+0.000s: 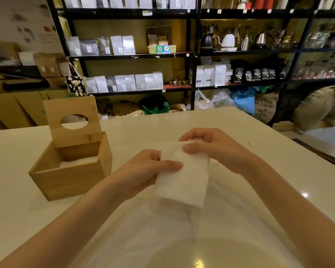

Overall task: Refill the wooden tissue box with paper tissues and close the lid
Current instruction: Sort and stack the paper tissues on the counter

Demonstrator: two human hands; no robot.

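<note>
white table [240, 132] spans the view. wooden tissue box [70, 171] sits at nine o'clock, lid [72, 120] upright, tissues inside. left hand [145, 171] and right hand [211, 149] both pinch a folded tissue [184, 182] at centre.

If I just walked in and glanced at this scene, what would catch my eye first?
Most likely the white paper tissue held up at the centre, the left hand gripping its left edge and the right hand pinching its top. Next, the wooden tissue box on the pale table to the left, its lid with a round hole standing upright and some white tissue already inside. Behind, dark shelves hold bags and kettles.
</note>
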